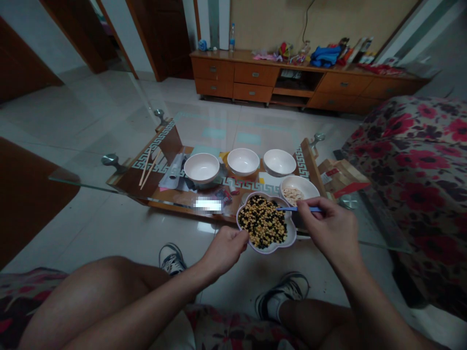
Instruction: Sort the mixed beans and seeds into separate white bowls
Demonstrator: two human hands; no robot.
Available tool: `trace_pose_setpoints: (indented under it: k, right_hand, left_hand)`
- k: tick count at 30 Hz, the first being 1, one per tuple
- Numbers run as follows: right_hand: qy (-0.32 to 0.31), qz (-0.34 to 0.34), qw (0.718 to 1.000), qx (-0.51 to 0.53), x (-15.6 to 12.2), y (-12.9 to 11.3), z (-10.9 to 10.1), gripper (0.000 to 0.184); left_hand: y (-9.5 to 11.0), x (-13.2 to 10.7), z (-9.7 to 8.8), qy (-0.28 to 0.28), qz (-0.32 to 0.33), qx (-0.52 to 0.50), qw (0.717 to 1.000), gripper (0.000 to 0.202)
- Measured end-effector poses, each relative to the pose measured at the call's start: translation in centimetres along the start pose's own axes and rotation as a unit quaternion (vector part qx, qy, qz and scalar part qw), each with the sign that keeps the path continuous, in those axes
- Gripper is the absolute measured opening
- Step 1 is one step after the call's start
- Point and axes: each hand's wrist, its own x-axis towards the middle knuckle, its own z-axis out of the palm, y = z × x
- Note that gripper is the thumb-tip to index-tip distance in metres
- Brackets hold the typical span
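Note:
My left hand [228, 250] is closed on the near left rim of a flower-shaped plate [291, 233]. Mixed yellow and black beans [262, 221] cover most of that plate. Between the fingers of my right hand [330, 226] is a slim blue utensil [286, 209], its tip over the beans; its exact kind is unclear. Just behind the plate stands a white bowl [308, 184] with pale pieces [292, 194] in it. Farther back are a left white bowl [202, 167], a middle white bowl [243, 161] and a right white bowl [279, 162], with nothing visible inside.
A pair of chopsticks [149, 167] lies at the left of the glass table [91, 180]. Papers [171, 180] and plastic packets show around the bowls. A paper bag [343, 177] is at the right, beside a floral-covered seat [419, 146]. A wooden cabinet [251, 75] stands beyond.

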Motion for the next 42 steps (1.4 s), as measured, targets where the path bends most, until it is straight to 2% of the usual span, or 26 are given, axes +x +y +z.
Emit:
trace_pose_setpoints:
  k: [4, 18, 21, 24, 26, 29, 32, 34, 36, 42]
  right_hand:
    - [0.025, 0.01, 1.0, 0.012, -0.1, -0.1, -0.1, 0.031]
    - [0.015, -0.104, 0.994, -0.015, -0.3, -0.1, 0.1, 0.023]
    - [0.0, -0.14, 0.99, -0.028, -0.2, 0.1, 0.4, 0.022]
    - [-0.044, -0.163, 0.985, -0.035, -0.1, 0.5, 0.7, 0.02]
    - [-0.075, -0.154, 0.985, -0.019, 0.0, 0.6, 0.6, 0.018]
    - [-0.079, -0.15, 0.985, 0.024, 0.0, 0.4, -0.1, 0.018]
    - [-0.078, -0.179, 0.979, 0.065, 0.1, 0.0, -0.9, 0.02]
    - [-0.104, -0.203, 0.971, 0.074, 0.1, -0.2, -1.1, 0.023]
    - [-0.138, -0.223, 0.963, 0.065, 0.0, -0.2, -0.9, 0.025]
    - [-0.142, -0.241, 0.958, 0.062, 0.2, 0.4, 0.3, 0.032]
  left_hand:
    - [0.0, 0.0, -0.1, 0.014, 0.021, -0.01, 1.0, 0.04]
    - [0.1, -0.2, -0.1, 0.029, 0.049, 0.015, 0.998, 0.039]
    - [0.1, -0.1, -0.2, 0.03, 0.051, 0.016, 0.998, 0.039]
    - [0.1, 0.0, -0.2, 0.03, 0.052, 0.019, 0.998, 0.038]
    - [0.0, 0.1, -0.2, 0.03, 0.047, 0.016, 0.998, 0.038]
    - [0.0, 0.2, -0.2, 0.027, 0.034, -0.006, 0.999, 0.039]
    - [0.2, 0.3, -0.5, 0.029, 0.023, -0.016, 0.999, 0.04]
    - [0.5, 0.4, -0.8, 0.033, 0.018, -0.02, 0.999, 0.039]
    - [0.8, 0.6, -1.0, 0.039, 0.014, -0.026, 0.999, 0.038]
    - [1.3, 1.2, -1.4, 0.09, 0.009, -0.032, 0.995, 0.038]
